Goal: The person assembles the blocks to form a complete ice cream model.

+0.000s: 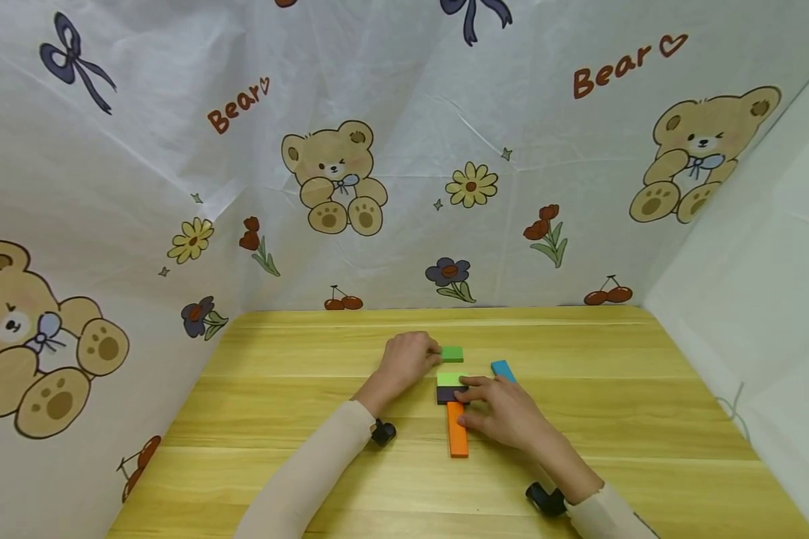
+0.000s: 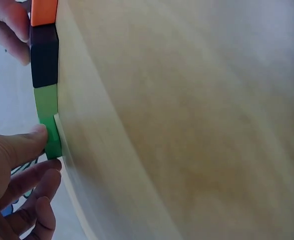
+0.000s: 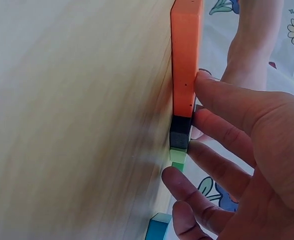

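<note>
My left hand [image 1: 407, 358] pinches a small green block [image 1: 452, 354] between thumb and index finger, at the far end of a line of blocks. Nearer to me lie a light-green block [image 1: 449, 379] and a black block [image 1: 447, 395], side by side and touching. Below them a long orange block [image 1: 457, 438] points toward me. My right hand [image 1: 505, 412] lies along the right side of this line with fingers extended. In the right wrist view its thumb is against the orange block [image 3: 185, 60], and other fingertips are by the black block [image 3: 180, 132].
A blue block [image 1: 503, 370] lies on the wooden table [image 1: 297, 419] just beyond my right hand, partly hidden by it. A white sheet with printed bears [image 1: 337, 180] hangs behind the table's back edge.
</note>
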A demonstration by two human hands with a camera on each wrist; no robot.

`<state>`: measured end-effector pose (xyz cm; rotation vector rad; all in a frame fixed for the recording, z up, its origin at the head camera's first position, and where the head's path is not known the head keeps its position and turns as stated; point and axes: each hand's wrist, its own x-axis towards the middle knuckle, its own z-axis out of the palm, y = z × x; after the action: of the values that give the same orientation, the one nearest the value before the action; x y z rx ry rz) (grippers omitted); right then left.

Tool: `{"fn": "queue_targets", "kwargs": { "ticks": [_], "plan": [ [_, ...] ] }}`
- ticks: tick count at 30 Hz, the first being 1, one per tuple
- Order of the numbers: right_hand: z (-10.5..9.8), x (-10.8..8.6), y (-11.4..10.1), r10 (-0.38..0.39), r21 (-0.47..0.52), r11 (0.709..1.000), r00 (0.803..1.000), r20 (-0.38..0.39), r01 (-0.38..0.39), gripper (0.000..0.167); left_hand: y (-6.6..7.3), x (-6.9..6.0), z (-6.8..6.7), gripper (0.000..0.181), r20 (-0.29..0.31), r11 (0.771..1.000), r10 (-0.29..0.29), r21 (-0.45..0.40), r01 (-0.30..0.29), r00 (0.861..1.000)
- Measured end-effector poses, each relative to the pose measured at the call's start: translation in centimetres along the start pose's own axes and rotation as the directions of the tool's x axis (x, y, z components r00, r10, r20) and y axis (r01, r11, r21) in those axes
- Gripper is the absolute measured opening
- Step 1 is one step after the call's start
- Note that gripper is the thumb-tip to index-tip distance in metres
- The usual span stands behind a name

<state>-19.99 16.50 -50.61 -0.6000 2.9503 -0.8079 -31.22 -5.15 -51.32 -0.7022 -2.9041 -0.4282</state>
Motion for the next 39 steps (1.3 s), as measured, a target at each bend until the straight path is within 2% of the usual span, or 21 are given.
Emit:
{"fn": "queue_targets", "kwargs": {
  "ticks": [7, 16, 24, 32, 39],
  "plan": [
    [0.0, 0.0, 0.0, -0.008, 0.006, 1.000, 1.000, -0.004, 0.008, 0.038, 0.4, 0.3, 0.1, 0.019, 0.026, 1.000, 0.018, 0.007, -0.018, 1.000],
    [0.0, 0.0, -0.1, -0.004, -0.017, 1.000, 1.000, -0.013, 0.004, 0.037, 0.1, 0.2, 0.3, 0.020, 0.006, 1.000, 0.010, -0.028, -0.010, 1.000],
    [0.0, 0.0, -0.2, -0.021, -0.020, 1.000, 1.000, -0.016, 0.021, 0.038, 0.3, 0.1, 0.3, 0.019, 0.012, 0.999, 0.015, -0.034, -0.015, 1.000],
    [0.2, 0.1, -0.1, -0.014, -0.022, 1.000, 1.000, -0.020, 0.013, 0.038, 0.7, -0.5, 0.1, 0.019, 0.031, 0.999, 0.015, -0.037, -0.013, 0.999],
    [0.4, 0.1, -0.1, -0.017, -0.020, 1.000, 0.999, -0.027, 0.016, 0.037, 0.7, -1.0, 0.3, 0.017, 0.016, 1.000, 0.024, -0.016, -0.023, 1.000]
  ]
}}
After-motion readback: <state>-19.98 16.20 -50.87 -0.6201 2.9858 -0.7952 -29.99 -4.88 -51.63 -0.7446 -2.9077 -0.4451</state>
